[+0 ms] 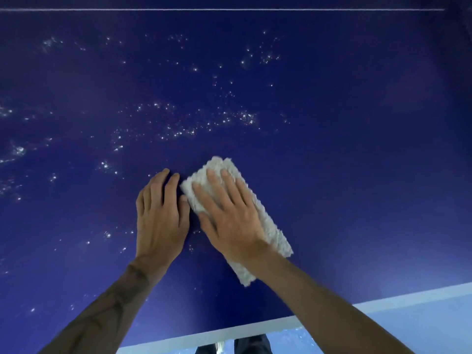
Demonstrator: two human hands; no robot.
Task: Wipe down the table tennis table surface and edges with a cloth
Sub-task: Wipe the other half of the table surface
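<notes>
Right hand [227, 213]: fingers spread flat, pressing the cloth [269, 223] onto the table [344, 129].
Cloth axis: folded long, lying along the fingers, pointing ahead-left.
Left hand [161, 218]: flat, fingers together, just beside the cloth.
White specks [178, 131]: ahead-left of the fingertips.

right hand [227, 213] presses cloth [270, 231] flat

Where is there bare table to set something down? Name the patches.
Free: the table right of the cloth and right hand, down to the white edge line. Crowded: the left hand lies close beside the cloth; white specks scatter left and ahead of both hands.
</notes>
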